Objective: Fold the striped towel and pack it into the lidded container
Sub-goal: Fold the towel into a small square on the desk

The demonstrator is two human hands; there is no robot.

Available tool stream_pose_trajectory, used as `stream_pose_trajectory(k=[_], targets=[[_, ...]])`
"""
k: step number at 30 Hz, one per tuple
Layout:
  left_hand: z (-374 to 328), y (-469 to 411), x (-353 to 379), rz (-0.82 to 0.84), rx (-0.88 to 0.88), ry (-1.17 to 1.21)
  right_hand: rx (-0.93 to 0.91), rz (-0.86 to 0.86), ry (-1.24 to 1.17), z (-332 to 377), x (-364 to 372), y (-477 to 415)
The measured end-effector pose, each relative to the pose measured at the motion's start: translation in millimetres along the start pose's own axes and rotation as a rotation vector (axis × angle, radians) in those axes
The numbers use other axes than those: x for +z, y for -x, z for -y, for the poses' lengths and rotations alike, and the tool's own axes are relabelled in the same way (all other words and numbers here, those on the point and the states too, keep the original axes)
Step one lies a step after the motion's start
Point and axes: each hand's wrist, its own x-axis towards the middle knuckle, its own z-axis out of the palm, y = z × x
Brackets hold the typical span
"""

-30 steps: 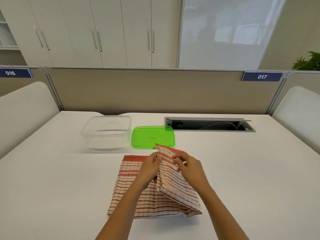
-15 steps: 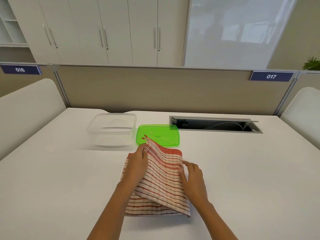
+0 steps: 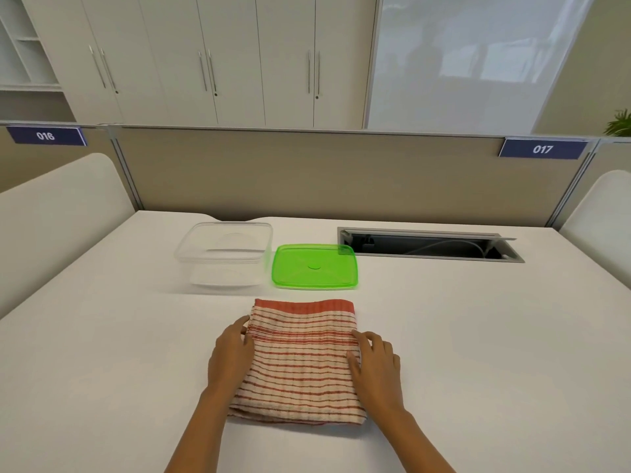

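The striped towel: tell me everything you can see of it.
The striped towel is woven cloth, cream with thin red stripes and a solid red band along its far edge. It lies folded flat into a rough rectangle on the white table, layered edges showing at the near side. The left hand rests at its left edge, the right hand on its right edge. It sits nearer than the green lid and clear container, touching neither.

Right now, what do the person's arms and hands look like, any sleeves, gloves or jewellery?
Both forearms are bare as far as the frame shows, with no sleeves in view. The left hand and right hand wear no gloves, and no rings, watch or bracelets are visible.
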Motion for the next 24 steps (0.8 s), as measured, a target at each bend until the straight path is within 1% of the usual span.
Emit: stream_pose_trajectory(k=[4,7,8,11,16,17,19,21,24], targets=[[-11,-11,6,-0.007,0.012,0.028,-0.071,-0.019,-0.047,13,0,0],[-14,-18,13,-0.015,0.107,0.123,-0.147,0.037,-0.046,24,6,1],[-14,-20,14,-0.021,0.148,0.122,-0.170,0.063,-0.026,25,9,2],[-8,-28,17,-0.027,0.235,0.017,-0.203,0.119,0.055,22,20,4],[5,-28,22,-0.022,0.234,-0.283,-0.166,0.142,0.079,18,26,6],[6,-28,22,-0.035,0.231,-0.330,-0.157,0.144,0.074,18,26,6],[6,-26,21,-0.061,0.178,-0.346,-0.115,0.144,0.054,18,25,7],[4,-22,21,-0.078,0.065,-0.280,-0.041,0.121,0.004,19,21,8],[-3,-15,22,-0.080,-0.064,-0.141,0.082,0.020,-0.100,20,13,6]])
